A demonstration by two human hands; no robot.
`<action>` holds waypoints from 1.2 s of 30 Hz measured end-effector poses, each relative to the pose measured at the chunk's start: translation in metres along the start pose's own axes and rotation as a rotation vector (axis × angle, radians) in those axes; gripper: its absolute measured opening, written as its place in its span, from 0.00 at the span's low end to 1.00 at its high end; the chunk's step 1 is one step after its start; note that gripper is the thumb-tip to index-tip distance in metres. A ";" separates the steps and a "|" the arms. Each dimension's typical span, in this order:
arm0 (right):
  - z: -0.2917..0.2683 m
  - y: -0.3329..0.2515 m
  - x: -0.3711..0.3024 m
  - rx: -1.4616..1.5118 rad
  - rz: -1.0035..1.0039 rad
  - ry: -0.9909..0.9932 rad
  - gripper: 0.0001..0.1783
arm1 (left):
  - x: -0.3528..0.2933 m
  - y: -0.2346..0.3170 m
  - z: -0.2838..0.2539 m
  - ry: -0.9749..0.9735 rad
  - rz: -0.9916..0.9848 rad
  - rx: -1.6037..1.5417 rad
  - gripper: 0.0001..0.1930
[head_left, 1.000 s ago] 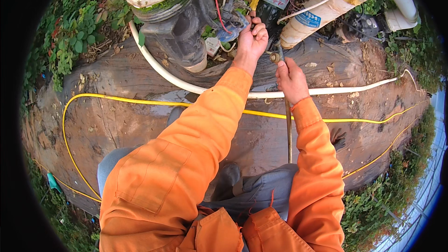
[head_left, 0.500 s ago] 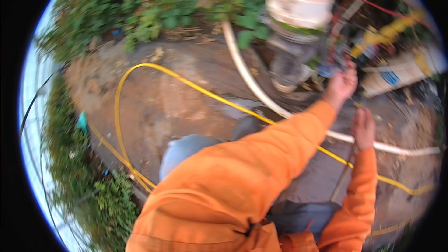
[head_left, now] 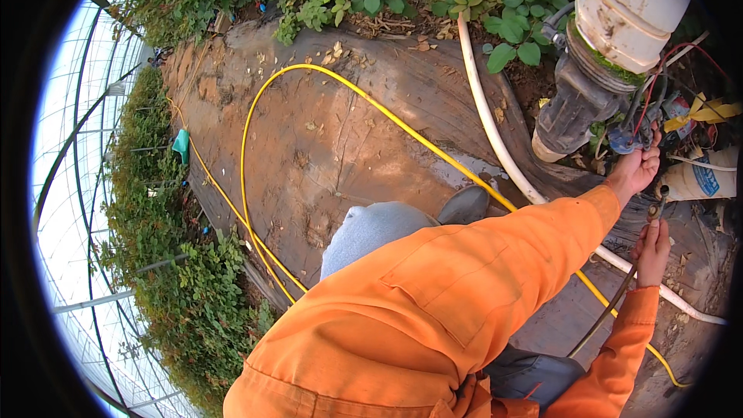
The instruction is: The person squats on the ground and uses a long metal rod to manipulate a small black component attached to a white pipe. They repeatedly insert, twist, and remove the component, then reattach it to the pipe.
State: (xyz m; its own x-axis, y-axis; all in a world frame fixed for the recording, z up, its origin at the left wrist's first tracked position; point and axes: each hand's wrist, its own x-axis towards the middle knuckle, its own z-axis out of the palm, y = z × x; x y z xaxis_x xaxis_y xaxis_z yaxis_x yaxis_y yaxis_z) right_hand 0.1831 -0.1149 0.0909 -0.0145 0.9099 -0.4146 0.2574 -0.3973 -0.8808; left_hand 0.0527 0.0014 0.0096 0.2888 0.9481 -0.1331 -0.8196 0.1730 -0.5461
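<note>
My left hand (head_left: 638,171) reaches under a cluster of fittings, its fingers curled against a blue round fitting (head_left: 621,141) that carries wires. Part of the grip is hidden behind that cluster. Just below it, my right hand (head_left: 654,254) is closed around a thin dark hose (head_left: 617,298) close to its end, where a brass-coloured fitting (head_left: 655,213) points upward. The hose runs down past my knee. Left of the blue fitting sits a dark grey pipe valve or joint (head_left: 574,101), beneath a thick white pipe (head_left: 628,11).
A white hose (head_left: 495,135) and a looped yellow hose (head_left: 364,97) cross the muddy ground sheet (head_left: 333,155). Another white pipe (head_left: 685,183) with a blue label lies at the right. Leafy plants (head_left: 182,286) line both sides. Yellow tape (head_left: 708,113) and a red wire hang near the fittings.
The view has shifted, so the pipes and hands sit farther right. My left hand stays at the blue fitting. The hose end in my right hand now shows clearly; earlier it was blurred.
</note>
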 end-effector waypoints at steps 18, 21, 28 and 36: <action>0.008 -0.026 -0.007 -0.043 0.007 0.032 0.11 | -0.007 0.003 0.005 0.021 -0.023 0.079 0.08; 0.007 -0.024 -0.009 -0.104 -0.002 0.018 0.12 | -0.006 0.004 0.002 0.007 -0.012 0.062 0.08; 0.005 -0.020 -0.006 -0.187 -0.030 0.062 0.13 | -0.009 0.005 0.005 -0.100 -0.041 0.170 0.13; 0.005 -0.020 -0.007 -0.214 -0.022 0.076 0.14 | -0.006 0.009 0.004 -0.143 -0.035 0.235 0.11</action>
State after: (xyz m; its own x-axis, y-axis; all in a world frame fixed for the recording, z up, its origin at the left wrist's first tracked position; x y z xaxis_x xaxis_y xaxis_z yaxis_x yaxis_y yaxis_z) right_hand 0.1733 -0.1136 0.1107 0.0480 0.9276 -0.3706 0.4572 -0.3503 -0.8175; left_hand 0.0419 -0.0021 0.0089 0.2596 0.9657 0.0098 -0.9077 0.2475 -0.3389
